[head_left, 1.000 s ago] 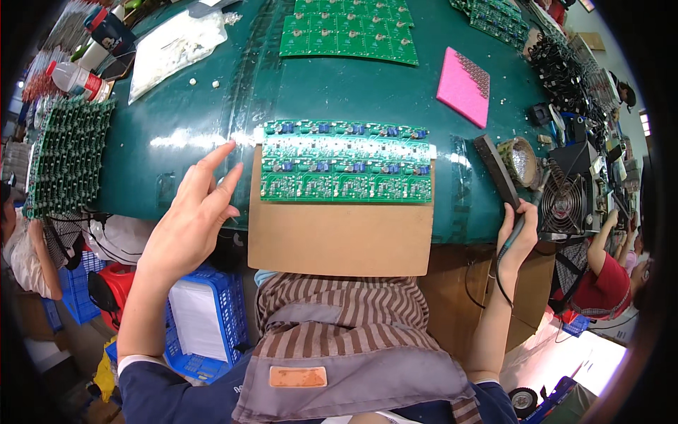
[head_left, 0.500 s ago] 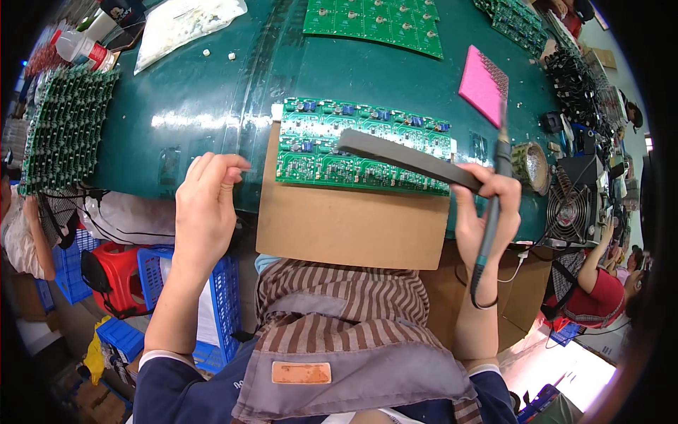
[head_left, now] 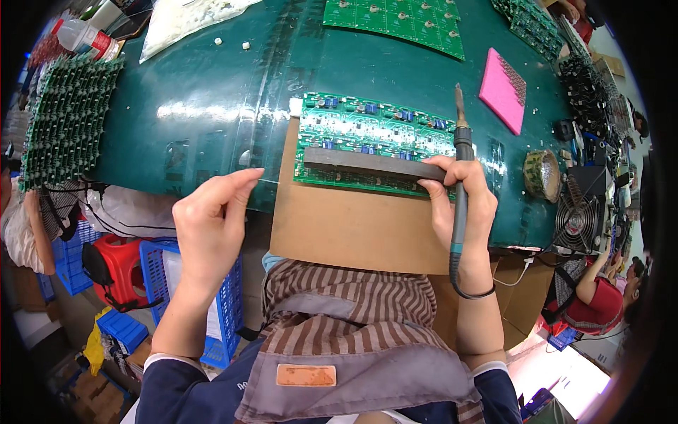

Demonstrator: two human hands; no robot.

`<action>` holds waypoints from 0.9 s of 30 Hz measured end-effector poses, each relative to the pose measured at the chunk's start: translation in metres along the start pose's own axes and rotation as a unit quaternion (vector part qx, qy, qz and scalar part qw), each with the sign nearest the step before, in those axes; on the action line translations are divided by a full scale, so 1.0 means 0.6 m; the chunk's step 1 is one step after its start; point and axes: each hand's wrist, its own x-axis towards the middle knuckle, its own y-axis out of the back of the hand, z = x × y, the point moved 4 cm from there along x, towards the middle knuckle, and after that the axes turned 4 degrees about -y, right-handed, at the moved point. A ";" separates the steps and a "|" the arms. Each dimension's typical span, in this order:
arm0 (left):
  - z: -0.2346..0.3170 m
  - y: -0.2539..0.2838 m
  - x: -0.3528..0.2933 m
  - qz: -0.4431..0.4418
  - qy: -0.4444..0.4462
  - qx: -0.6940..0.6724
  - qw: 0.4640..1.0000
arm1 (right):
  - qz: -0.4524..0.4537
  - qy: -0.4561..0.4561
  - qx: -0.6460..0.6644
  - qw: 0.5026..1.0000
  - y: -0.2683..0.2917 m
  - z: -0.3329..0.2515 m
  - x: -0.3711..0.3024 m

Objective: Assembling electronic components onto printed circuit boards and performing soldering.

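My right hand (head_left: 480, 208) grips a dark grey flat bar (head_left: 371, 163) between thumb and fingers, and a soldering iron (head_left: 462, 145) as well. The iron's tip points up and away, its cable looping back over my wrist. Lengthwise, the bar lies across the near part of a green circuit board panel (head_left: 367, 127); whether it touches the components I cannot tell. That panel, with small blue parts on it, sits on the far part of a brown cardboard sheet (head_left: 346, 230). Left of the cardboard, my left hand (head_left: 212, 222) is closed in a pinch; anything between its fingertips is too small to name.
Behind the panel lies another green board (head_left: 395, 25). At right are a pink foam block (head_left: 503, 92) with pins, a tape roll (head_left: 540, 175) and a fan unit (head_left: 575, 215). Stacked boards (head_left: 70, 124), a bottle (head_left: 85, 39) and a bag of small parts (head_left: 191, 25) stand left.
My right hand has moved left and brought the slanted bar down nearly level across the panel's near part. The soldering iron came along with it. My left fingertips have closed together and shifted right.
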 end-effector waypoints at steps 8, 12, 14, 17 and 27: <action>0.040 -0.022 0.006 -0.051 -0.099 0.033 0.993 | -0.011 -0.008 -0.005 1.000 0.001 -0.004 0.002; 0.046 -0.042 0.006 -0.012 -0.157 0.036 0.987 | -0.061 -0.082 0.008 0.995 0.007 -0.009 0.009; 0.039 -0.048 0.001 -0.026 -0.168 0.054 0.984 | -0.079 -0.023 -0.064 0.995 0.008 -0.024 0.014; 0.034 -0.054 -0.005 -0.033 -0.154 0.077 0.985 | 0.000 0.014 -0.065 0.998 0.035 -0.060 0.000; 0.025 -0.058 -0.001 0.001 -0.143 0.046 0.989 | -0.044 -0.045 0.063 0.996 -0.026 -0.159 -0.052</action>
